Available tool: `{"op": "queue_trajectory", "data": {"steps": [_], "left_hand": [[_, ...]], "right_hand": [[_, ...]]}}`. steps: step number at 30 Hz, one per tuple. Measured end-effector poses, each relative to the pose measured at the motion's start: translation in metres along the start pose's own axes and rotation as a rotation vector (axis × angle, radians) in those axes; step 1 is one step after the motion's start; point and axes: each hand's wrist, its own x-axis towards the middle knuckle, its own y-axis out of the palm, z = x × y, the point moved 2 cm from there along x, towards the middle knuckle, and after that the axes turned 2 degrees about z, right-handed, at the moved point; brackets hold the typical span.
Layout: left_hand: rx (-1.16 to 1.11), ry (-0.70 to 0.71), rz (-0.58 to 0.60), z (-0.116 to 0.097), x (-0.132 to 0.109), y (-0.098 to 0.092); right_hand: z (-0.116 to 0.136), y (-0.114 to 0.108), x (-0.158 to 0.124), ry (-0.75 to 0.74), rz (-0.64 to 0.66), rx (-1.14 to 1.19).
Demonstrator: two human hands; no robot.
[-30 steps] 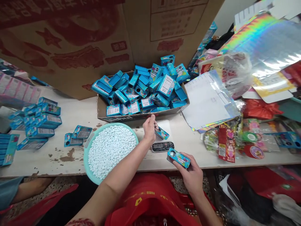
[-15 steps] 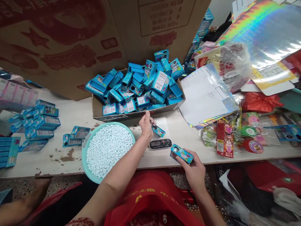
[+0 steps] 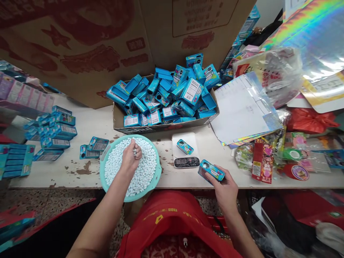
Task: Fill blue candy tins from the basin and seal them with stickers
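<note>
My left hand (image 3: 130, 156) reaches into a teal basin (image 3: 156, 178) full of small white candies (image 3: 145, 168), its fingers closed on a few of them. My right hand (image 3: 225, 185) holds a small blue tin (image 3: 211, 171) near the table's front edge, with a round hole showing at the tin's left end. Another small blue tin (image 3: 185, 146) lies on a little white digital scale (image 3: 185, 154) between the two hands.
A cardboard box (image 3: 161, 127) heaped with blue tins stands behind the scale, with a large carton (image 3: 80, 53) behind it. Blue cartons (image 3: 53, 130) are stacked at the left. Holographic sheets (image 3: 244, 111) and candy packets (image 3: 268, 157) crowd the right side.
My left hand left the tin on the scale and moved left into the basin of candies. My right hand stayed by the table edge with its tin.
</note>
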Motion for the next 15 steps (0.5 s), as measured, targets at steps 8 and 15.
{"op": "queue_trajectory", "data": {"steps": [8, 15], "left_hand": [[0.267, 0.017, -0.194, -0.003, -0.008, -0.06], [0.702, 0.171, -0.135, -0.003, -0.004, -0.062]], "right_hand": [[0.002, 0.008, 0.005, 0.009, -0.001, 0.007], [-0.004, 0.014, 0.004, 0.016, 0.013, 0.02]]}}
